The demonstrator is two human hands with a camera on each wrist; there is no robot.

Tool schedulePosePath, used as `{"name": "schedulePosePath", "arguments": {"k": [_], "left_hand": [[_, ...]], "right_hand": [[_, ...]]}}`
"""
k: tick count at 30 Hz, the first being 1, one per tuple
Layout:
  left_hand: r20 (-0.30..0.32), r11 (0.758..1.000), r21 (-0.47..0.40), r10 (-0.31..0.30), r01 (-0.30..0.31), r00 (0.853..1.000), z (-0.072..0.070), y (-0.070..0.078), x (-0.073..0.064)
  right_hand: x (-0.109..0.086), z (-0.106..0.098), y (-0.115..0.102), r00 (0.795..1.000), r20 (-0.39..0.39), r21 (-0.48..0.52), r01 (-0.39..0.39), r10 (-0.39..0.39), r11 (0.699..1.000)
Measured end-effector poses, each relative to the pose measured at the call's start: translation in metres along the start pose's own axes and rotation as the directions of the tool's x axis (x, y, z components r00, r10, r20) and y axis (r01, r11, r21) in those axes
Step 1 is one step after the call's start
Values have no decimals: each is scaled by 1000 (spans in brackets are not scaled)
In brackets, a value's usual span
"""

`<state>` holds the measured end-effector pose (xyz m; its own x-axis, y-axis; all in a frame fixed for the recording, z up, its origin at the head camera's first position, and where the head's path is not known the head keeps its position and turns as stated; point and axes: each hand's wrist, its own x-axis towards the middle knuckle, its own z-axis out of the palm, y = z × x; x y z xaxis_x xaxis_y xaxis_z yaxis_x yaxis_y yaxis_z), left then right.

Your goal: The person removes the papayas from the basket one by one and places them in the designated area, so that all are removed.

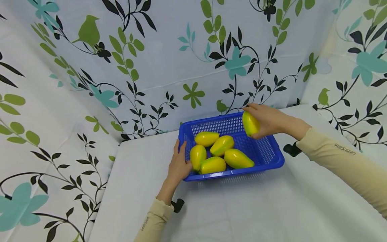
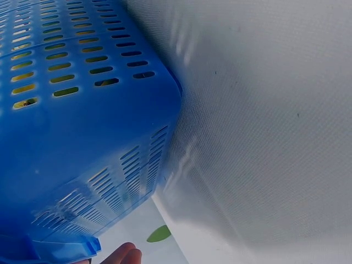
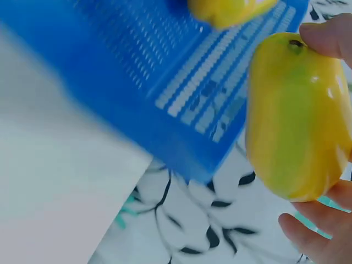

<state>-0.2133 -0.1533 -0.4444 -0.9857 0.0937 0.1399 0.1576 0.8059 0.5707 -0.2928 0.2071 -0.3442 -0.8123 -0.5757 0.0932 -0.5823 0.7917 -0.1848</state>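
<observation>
A yellow-green mango (image 1: 251,124) is in my right hand (image 1: 267,121), held over the right back part of a blue plastic basket (image 1: 273,156). In the right wrist view, the glossy mango (image 3: 297,118) has its stem end up, with a thumb near the stem and fingers underneath. Several more mangoes (image 1: 222,145) lie in the left and middle of the basket. My left hand (image 1: 179,167) holds the basket's left rim near the front corner, thumb at the inner edge. Only its fingertips (image 2: 129,254) show past the rim in the left wrist view.
The basket stands on a white-covered table (image 1: 145,161) against a back curtain (image 1: 169,53) printed with leaves, flowers and birds. Similar printed cloth hangs at both sides. Dark wrist devices (image 1: 177,205) are strapped under both sleeves.
</observation>
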Motion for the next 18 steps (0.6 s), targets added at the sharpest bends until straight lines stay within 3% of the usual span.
{"name": "schedulePosePath", "arguments": {"k": [10, 18], "left_hand": [[-1, 1000, 6, -1, 1, 1000, 1, -2, 1], [6, 1000, 2, -5, 5, 1000, 5, -3, 3]], "right_hand": [[-30, -16, 52, 990, -88, -20, -116, 113, 993], [-45, 6, 91, 982, -18, 13, -190, 190, 982]]}}
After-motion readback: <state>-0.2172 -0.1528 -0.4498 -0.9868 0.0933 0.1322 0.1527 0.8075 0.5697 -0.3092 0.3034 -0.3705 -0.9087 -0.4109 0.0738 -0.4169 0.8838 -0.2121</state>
